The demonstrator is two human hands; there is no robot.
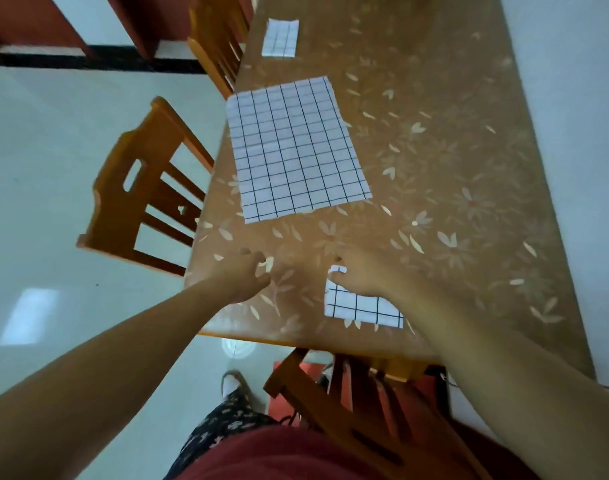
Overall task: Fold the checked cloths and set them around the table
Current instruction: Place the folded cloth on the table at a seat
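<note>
The fingers (pixel 348 259) of your right hand (pixel 365 276) lie bent over the far edge of a small folded checked cloth (pixel 363 308). The blur hides whether they press it flat or pinch its far-left corner, so I cannot tell which. That cloth sits on the tabletop (pixel 434 168) just inside the near edge, in front of the near-end chair (pixel 348 410). The fingers (pixel 256 257) of your left hand (pixel 244 276) are loosely curled with nothing in them, and hover or rest over bare tabletop near the near-left corner, apart from the cloth.

Farther out, a large checked cloth (pixel 296 147) lies spread flat and unfolded along the left edge, level with the left-side chair (pixel 140 188). Beyond it, toward the far end of the same edge, a second small folded cloth (pixel 280 38) lies by the farther chair (pixel 216 39).

By my reading you are about two-thirds through: two cloths look folded and placed, though the one under your right hand may need a last squaring-up. The big one has yet to be folded and set at its place. The right edge of the tabletop runs along a wall, so no setting seems needed there.

Count:
- Checked cloths: three, two folded and one open.
- Chairs in view: three.
- Hands: two.
</note>
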